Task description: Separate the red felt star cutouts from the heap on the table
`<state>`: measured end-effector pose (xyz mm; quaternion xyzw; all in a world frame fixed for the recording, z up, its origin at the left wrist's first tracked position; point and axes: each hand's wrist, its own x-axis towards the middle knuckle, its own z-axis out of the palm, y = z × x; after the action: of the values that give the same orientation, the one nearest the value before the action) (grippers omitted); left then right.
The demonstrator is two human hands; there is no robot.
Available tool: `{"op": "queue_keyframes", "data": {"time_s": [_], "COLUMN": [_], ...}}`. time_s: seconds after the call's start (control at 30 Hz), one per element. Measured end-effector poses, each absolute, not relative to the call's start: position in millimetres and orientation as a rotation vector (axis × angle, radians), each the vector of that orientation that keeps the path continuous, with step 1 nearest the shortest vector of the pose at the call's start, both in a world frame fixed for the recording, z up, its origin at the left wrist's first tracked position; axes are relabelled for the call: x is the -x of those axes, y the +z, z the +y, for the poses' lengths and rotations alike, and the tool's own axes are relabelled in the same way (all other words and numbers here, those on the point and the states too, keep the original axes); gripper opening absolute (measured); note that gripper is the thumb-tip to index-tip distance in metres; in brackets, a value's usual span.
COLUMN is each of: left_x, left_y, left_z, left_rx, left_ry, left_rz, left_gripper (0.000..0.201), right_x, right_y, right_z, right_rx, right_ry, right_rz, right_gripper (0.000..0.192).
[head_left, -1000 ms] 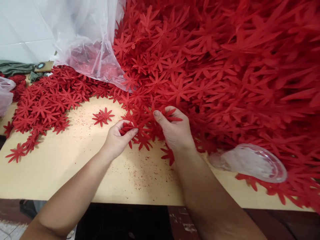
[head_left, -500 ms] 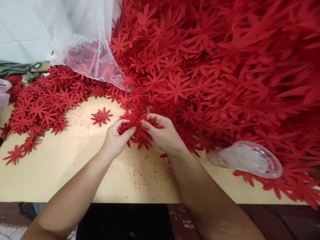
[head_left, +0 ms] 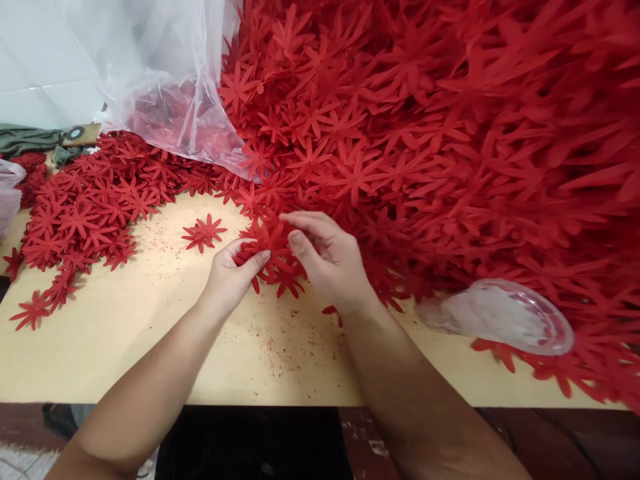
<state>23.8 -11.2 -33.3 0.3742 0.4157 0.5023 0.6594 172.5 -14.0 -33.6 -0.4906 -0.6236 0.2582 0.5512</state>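
Observation:
Between thumb and fingers, my left hand (head_left: pixel 234 270) pinches a red flower-shaped cutout (head_left: pixel 273 248) with long narrow petals; more than one layer may be stacked there. Just right of it, my right hand (head_left: pixel 327 257) is open, thumb and fingers apart, with nothing seen in its grasp. Its fingertips are close to the petals, and I cannot tell whether they touch. A separate small clump of red flower cutouts (head_left: pixel 204 232) lies on the table left of my hands.
A huge heap of red flower cutouts (head_left: pixel 400 127) covers the back and right. Another pile (head_left: pixel 85 207) lies left, below a clear plastic bag (head_left: pixel 185 120). A clear plastic container (head_left: pixel 505 317) rests at right. Red crumbs dot the pale table (head_left: pixel 165 347).
My right hand has let go of the red flower cutout and its fingers have spread, drawing slightly right and up. My left hand keeps its pinch in nearly the same place.

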Motion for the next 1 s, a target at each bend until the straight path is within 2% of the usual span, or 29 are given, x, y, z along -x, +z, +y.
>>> {"op": "queue_keyframes", "data": {"time_s": [0.13,0.23,0.47,0.6,0.8,0.87,1.0], "left_x": [-25,-26,-22,-24,-25,-25,-26], "left_y": [-33,-34,-41,-42,-42,-42,-40], "left_z": [-12,-12,-8,-8,-10,-10,-10], "left_rx": [-0.853,-0.87,-0.913,-0.92,-0.903,-0.888,-0.878], "left_ry": [1.115,1.108,1.177,1.173,1.17,1.164,1.156], "left_rz": [0.916,0.939,1.038,1.035,1.017,1.013,1.0], "left_gripper": [0.032,0.033,0.034,0.038,0.042,0.043,0.043], "right_x": [-165,-168,-186,-186,-183,-184,-188], "right_y": [-32,-34,-41,-42,-39,-42,-49], "right_z": [-15,-10,3,2,-1,0,3], "right_rx": [1.106,1.069,1.167,1.258,1.298,1.305,1.307], "right_ry": [1.012,1.124,0.922,0.883,0.692,0.656,0.525], "right_rz": [-1.361,-1.201,-0.869,-0.996,-1.136,-1.159,-1.224], "right_gripper": [0.029,0.028,0.033,0.036,0.054,0.051,0.03]}}
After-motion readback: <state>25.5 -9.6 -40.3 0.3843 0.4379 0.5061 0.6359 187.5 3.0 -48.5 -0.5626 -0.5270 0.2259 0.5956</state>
